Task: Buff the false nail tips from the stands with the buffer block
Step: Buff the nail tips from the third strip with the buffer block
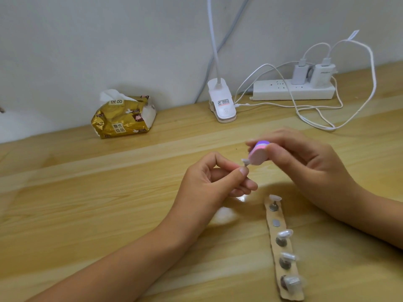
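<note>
Left hand pinches 1 stand carrying a nail tip, thumb against fingers. Right hand grips buffer block, its face apparently touching the tip; contact blurred. Strip with 4 tipped stands lies behind the hands, between the forearms.

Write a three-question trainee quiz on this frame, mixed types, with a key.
1. True or false: the left hand holds the buffer block.
2. How many nail tip stands sit on the strip? A two, B four, C six.
3. Fill in: the strip's bare slot is ___ from the far end.
Key: 1 false, the right hand holds it and the left pinches a single stand; 2 B; 3 second.
</note>
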Tool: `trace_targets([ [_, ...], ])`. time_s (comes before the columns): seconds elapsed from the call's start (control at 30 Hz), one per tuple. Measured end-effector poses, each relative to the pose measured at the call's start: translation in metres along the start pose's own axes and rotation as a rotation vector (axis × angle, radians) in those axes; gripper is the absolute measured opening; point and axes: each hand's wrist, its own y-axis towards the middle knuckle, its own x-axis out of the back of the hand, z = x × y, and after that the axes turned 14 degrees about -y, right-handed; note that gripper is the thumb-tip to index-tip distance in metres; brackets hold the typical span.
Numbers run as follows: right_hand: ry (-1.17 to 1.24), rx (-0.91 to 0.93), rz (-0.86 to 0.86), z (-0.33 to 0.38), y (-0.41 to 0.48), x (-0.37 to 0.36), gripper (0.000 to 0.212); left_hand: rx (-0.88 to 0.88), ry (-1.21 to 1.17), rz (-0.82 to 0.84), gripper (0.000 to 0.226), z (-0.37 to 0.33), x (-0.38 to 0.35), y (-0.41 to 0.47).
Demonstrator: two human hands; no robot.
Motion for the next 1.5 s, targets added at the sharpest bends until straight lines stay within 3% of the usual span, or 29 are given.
trace_targets([
  [0.07,0.006,-0.056,0.071,-0.0002,0.0018,-0.0012,0.022,-0.009,-0.005,0.000,0.012,0.0001,0.0003,0.0002],
  [0.27,0.166,-0.053,-0.078,0.0016,0.0010,0.0041,0.029,0.007,-0.027,-0.006,0.011,-0.0008,0.0028,0.0019],
  [0.5,0.164,-0.018,-0.073,0.0058,-0.0007,0.0036,0.031,0.030,-0.059,0.003,0.011,-0.0006,0.0011,0.0015],
  [0.77,-0.162,0.314,-0.007,0.0031,-0.0039,0.0024,0.025,0.004,0.007,-0.003,0.004,-0.0002,0.0004,0.0027],
  [0.87,-0.088,0.205,0.007,0.0020,-0.0016,0.0030,0.025,-0.006,0.039,0.007,0.004,-0.0006,-0.0008,0.0018],
  [1.0,-0.142,0.279,0.016,0.0021,-0.0030,0.0016,0.025,-0.014,0.080,-0.013,0.013,-0.0007,-0.0001,0.0028],
  [1.3,-0.060,0.162,0.038,0.0033,-0.0021,0.0014,0.022,-0.013,0.118,-0.016,0.012,0.0007,0.0006,0.0025],
  [1.43,-0.116,0.249,0.027,0.0046,-0.0039,0.0020,0.023,-0.005,0.134,-0.039,0.012,0.0003,0.0009,0.0026],
  [1.5,-0.081,0.200,0.012,0.0043,-0.0035,0.0021,0.022,-0.006,0.134,-0.056,0.013,0.0003,0.0014,0.0027],
])
